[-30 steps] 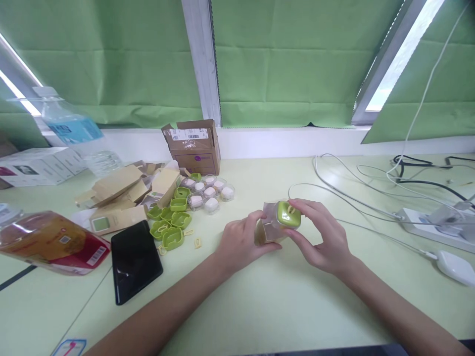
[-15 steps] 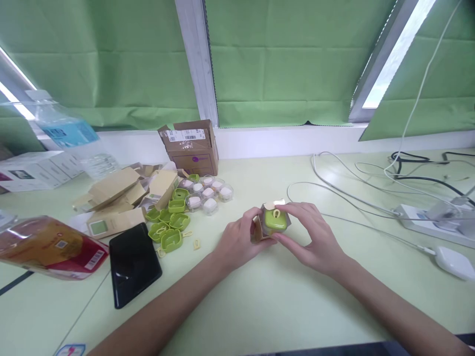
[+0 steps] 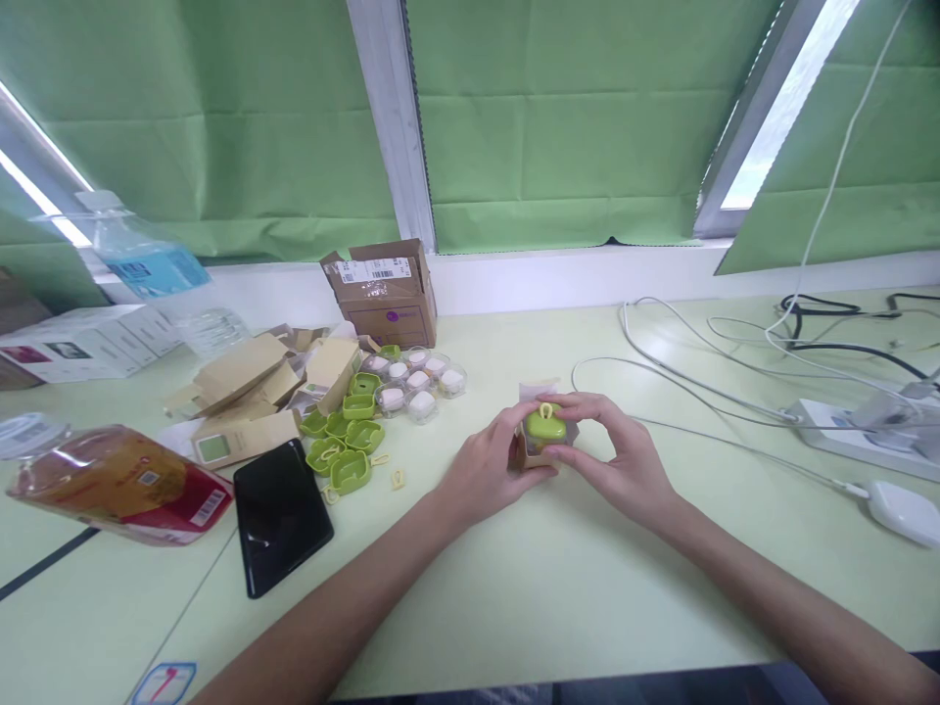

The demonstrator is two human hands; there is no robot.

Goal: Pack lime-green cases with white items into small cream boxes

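In the middle of the table, my left hand (image 3: 479, 472) is closed round a small cardboard box (image 3: 530, 458) with its top flap up. A rounded green case (image 3: 544, 429) with a yellow loop on top sits at the box's mouth, partly inside. My right hand (image 3: 626, 458) grips this green case between thumb and fingers from the right. To the left lie several open green case shells (image 3: 351, 472), some with yellow loops. One loose yellow loop (image 3: 398, 479) rests beside them. Behind are clear capsules (image 3: 421, 404) with whitish contents.
Flattened small boxes (image 3: 246, 438) are heaped at the left, before a brown carton (image 3: 397, 318). A black tablet (image 3: 283, 516), a red-labelled bottle (image 3: 124, 482) and a water bottle (image 3: 158, 269) stand or lie nearby. White cables (image 3: 697, 411) and a power strip (image 3: 844, 431) occupy the right.
The green case now stands more upright in the box's mouth, its loop pointing up. The box's flap shows more behind it. The whole view has shifted slightly.
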